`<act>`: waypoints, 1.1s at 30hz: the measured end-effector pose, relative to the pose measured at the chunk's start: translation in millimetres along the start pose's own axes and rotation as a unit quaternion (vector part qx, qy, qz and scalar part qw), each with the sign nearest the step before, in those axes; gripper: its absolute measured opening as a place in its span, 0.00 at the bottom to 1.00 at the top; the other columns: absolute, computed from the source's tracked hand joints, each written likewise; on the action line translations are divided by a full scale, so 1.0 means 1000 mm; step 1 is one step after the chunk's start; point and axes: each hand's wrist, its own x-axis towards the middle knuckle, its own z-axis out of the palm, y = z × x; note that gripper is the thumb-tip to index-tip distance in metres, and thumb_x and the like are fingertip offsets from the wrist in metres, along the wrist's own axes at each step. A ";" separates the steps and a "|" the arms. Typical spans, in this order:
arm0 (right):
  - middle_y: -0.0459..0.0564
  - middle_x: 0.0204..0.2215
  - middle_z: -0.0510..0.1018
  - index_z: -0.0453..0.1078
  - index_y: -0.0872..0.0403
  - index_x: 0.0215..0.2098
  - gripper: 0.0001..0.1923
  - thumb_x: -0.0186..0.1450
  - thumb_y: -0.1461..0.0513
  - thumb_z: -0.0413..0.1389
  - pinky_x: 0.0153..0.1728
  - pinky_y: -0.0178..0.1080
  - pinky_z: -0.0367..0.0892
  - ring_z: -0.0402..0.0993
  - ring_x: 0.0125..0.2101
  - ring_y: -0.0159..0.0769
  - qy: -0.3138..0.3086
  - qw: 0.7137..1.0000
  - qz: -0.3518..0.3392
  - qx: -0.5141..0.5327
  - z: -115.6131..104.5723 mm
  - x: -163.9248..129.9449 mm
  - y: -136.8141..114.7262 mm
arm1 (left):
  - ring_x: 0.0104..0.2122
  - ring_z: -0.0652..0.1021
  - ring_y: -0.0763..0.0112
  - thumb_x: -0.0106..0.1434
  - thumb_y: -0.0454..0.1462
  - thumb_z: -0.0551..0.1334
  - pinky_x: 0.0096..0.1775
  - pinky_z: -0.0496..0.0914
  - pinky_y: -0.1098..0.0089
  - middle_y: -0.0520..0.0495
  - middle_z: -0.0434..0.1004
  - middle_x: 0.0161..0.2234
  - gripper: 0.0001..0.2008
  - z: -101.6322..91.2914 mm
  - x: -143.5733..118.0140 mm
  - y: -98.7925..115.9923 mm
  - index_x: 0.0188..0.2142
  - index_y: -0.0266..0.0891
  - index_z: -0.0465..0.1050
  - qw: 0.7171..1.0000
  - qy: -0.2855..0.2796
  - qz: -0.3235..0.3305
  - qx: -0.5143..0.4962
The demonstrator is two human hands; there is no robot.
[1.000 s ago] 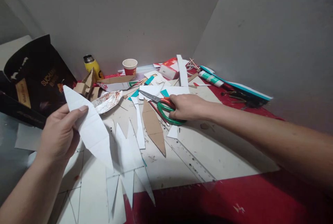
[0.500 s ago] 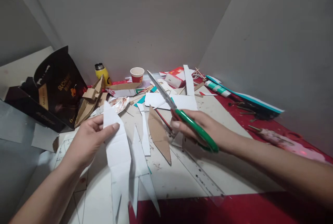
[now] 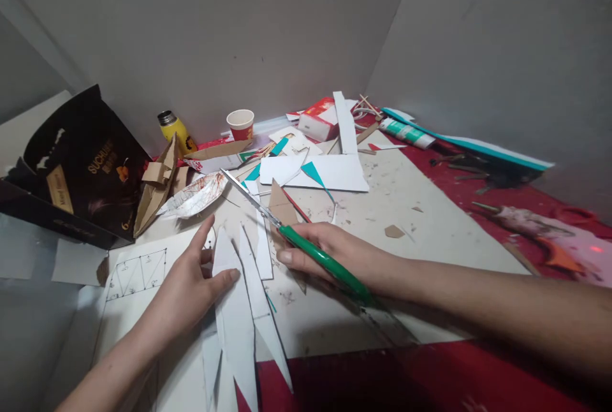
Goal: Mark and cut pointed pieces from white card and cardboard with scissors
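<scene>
Left hand (image 3: 191, 284) pinches the pointed white card piece (image 3: 234, 310) low over the table (image 3: 430, 220). Right hand (image 3: 335, 256) grips green-handled scissors (image 3: 287, 233), blades nearly closed. Steady card before cutting.

dim, even indoor light | soft shadows | edges warped | far clutter perhaps blurred

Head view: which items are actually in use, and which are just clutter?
In use:
left hand holding white pointed card piece
right hand gripping green-handled scissors

Lying about:
yellow flask
red paper cup
black box
glue tube
brown card boat
</scene>
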 end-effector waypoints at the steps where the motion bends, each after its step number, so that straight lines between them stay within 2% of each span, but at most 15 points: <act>1: 0.38 0.18 0.61 0.58 0.52 0.26 0.21 0.63 0.47 0.58 0.21 0.32 0.54 0.57 0.20 0.28 -0.001 1.000 0.000 0.010 0.000 0.001 -0.001 | 0.37 0.83 0.54 0.59 0.45 0.65 0.38 0.75 0.59 0.38 0.81 0.42 0.45 0.002 -0.004 -0.002 0.70 0.41 0.45 1.000 0.003 0.009 0.023; 3: 0.37 0.16 0.61 0.57 0.52 0.25 0.21 0.63 0.49 0.60 0.19 0.32 0.53 0.56 0.18 0.27 -0.004 0.999 0.008 0.032 0.000 0.002 -0.003 | 0.28 0.82 0.58 0.62 0.47 0.61 0.33 0.75 0.59 0.38 0.82 0.42 0.37 0.005 -0.013 -0.006 0.68 0.40 0.53 0.992 0.033 0.052 0.108; 4: 0.37 0.15 0.61 0.57 0.51 0.25 0.21 0.63 0.49 0.60 0.18 0.32 0.52 0.56 0.17 0.27 -0.004 0.999 0.014 0.041 0.001 0.002 -0.004 | 0.28 0.83 0.56 0.64 0.47 0.60 0.33 0.76 0.58 0.36 0.81 0.45 0.32 0.006 -0.018 -0.008 0.65 0.40 0.60 0.980 0.061 0.088 0.170; 6: 0.37 0.14 0.62 0.57 0.51 0.24 0.21 0.63 0.50 0.60 0.16 0.32 0.51 0.56 0.15 0.26 -0.002 0.999 0.017 0.052 0.001 0.003 -0.006 | 0.32 0.83 0.50 0.66 0.47 0.56 0.33 0.77 0.55 0.31 0.79 0.50 0.24 0.008 -0.028 -0.011 0.56 0.38 0.72 0.936 0.128 0.162 0.286; 8: 0.38 0.14 0.63 0.58 0.51 0.24 0.21 0.63 0.49 0.60 0.15 0.32 0.51 0.57 0.14 0.26 0.007 0.998 0.014 0.057 0.001 0.005 -0.006 | 0.38 0.83 0.44 0.67 0.45 0.54 0.34 0.78 0.52 0.29 0.78 0.51 0.21 0.008 -0.034 -0.012 0.50 0.35 0.76 0.890 0.164 0.224 0.361; 11: 0.37 0.13 0.63 0.58 0.51 0.25 0.21 0.64 0.49 0.59 0.14 0.31 0.53 0.57 0.13 0.26 0.026 0.998 0.012 0.063 0.004 0.008 -0.004 | 0.46 0.81 0.42 0.68 0.42 0.53 0.41 0.78 0.49 0.27 0.80 0.49 0.21 0.007 -0.034 -0.014 0.50 0.29 0.76 0.850 0.151 0.289 0.415; 14: 0.35 0.11 0.62 0.57 0.51 0.25 0.20 0.65 0.50 0.58 0.14 0.30 0.54 0.57 0.12 0.25 0.026 0.997 0.009 0.073 0.008 0.013 -0.002 | 0.55 0.74 0.41 0.68 0.42 0.54 0.50 0.75 0.48 0.25 0.74 0.55 0.26 0.009 -0.031 -0.020 0.56 0.23 0.70 0.824 0.107 0.327 0.450; 17: 0.35 0.12 0.62 0.57 0.51 0.25 0.19 0.65 0.52 0.59 0.14 0.30 0.55 0.58 0.12 0.25 0.008 0.997 0.002 0.080 0.013 0.016 0.001 | 0.60 0.69 0.43 0.68 0.44 0.53 0.53 0.73 0.50 0.25 0.68 0.60 0.29 0.017 -0.032 -0.031 0.60 0.22 0.66 0.816 0.072 0.327 0.471; 22: 0.35 0.12 0.62 0.57 0.51 0.26 0.18 0.65 0.53 0.59 0.13 0.31 0.53 0.57 0.12 0.26 -0.001 0.996 0.013 0.085 0.017 0.019 0.006 | 0.59 0.69 0.41 0.70 0.45 0.49 0.55 0.71 0.49 0.21 0.67 0.59 0.30 0.026 -0.036 -0.039 0.58 0.19 0.68 0.818 0.076 0.289 0.492; 26: 0.35 0.11 0.61 0.56 0.50 0.25 0.19 0.65 0.53 0.59 0.14 0.31 0.52 0.56 0.12 0.26 -0.006 0.994 0.017 0.110 0.016 0.019 0.008 | 0.59 0.69 0.39 0.70 0.46 0.48 0.55 0.70 0.48 0.19 0.66 0.60 0.32 0.022 -0.031 -0.037 0.58 0.17 0.67 0.822 0.062 0.265 0.500; 33: 0.34 0.12 0.60 0.56 0.51 0.26 0.19 0.64 0.54 0.61 0.16 0.30 0.54 0.57 0.13 0.25 0.005 0.992 0.025 0.121 0.017 0.017 0.007 | 0.61 0.67 0.42 0.70 0.47 0.47 0.57 0.68 0.48 0.24 0.63 0.63 0.33 0.015 -0.026 -0.038 0.62 0.20 0.63 0.836 0.045 0.239 0.491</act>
